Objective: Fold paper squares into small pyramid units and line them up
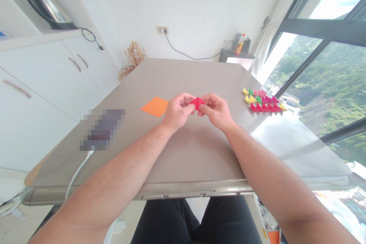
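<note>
Between my two hands is a small folded piece of red paper (198,102), pinched from both sides above the table. My left hand (179,109) grips its left edge, the thumb in front and the fingers behind. On the other edge, my right hand (214,109) pinches in the same way. An orange square sheet of paper (155,106) lies flat on the table, just left of my left hand and partly covered by it. Several small folded paper pieces (264,107) in red, yellow, green, pink and purple stand in rows at the right.
The grey-brown table (194,160) has its front edge close to my lap. A blurred dark object (104,129) lies at the left with a white cable (78,171) running off the edge. Large windows (309,57) line the right side. Bottles (240,44) stand on a small cabinet behind.
</note>
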A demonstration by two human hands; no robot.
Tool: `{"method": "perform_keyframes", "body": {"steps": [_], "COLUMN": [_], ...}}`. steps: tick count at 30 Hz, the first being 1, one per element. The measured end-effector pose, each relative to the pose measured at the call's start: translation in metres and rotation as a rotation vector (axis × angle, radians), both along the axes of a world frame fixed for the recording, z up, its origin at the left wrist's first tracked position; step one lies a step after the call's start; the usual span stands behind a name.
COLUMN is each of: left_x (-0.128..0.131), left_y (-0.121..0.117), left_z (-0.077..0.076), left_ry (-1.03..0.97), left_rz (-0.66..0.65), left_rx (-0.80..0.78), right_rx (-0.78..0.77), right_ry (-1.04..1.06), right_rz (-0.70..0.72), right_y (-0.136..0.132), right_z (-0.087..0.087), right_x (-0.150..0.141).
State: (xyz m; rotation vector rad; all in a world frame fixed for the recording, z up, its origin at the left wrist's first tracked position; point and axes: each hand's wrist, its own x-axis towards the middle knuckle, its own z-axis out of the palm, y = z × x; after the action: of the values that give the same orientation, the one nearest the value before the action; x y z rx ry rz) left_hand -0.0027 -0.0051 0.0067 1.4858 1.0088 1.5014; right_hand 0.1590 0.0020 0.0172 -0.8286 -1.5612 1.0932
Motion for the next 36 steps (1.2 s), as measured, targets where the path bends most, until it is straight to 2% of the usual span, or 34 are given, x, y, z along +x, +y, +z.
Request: {"method": "perform_keyframes", "body": {"steps": [5, 18, 36], "left_x": [0.0022, 0.0069, 0.0071], "left_y": [-0.0011, -0.0044, -0.0058], "left_z": [0.0004, 0.0012, 0.0019], "left_ry": [-0.065, -0.080, -0.103], "left_rz": [0.039, 0.083, 0.063], "left_rx": [-0.028, -0.019, -0.018], "right_rx": [-0.004, 0.055, 0.069], "right_ry": [0.033, -0.016, -0.041], "right_rz": [0.005, -0.062, -0.067], "right_y": [0.0006, 0.0016, -0.0006], "right_z": [-0.0026, -0.0065, -0.0062], "right_x": [-0.0008, -0.0001, -0.0007]}}
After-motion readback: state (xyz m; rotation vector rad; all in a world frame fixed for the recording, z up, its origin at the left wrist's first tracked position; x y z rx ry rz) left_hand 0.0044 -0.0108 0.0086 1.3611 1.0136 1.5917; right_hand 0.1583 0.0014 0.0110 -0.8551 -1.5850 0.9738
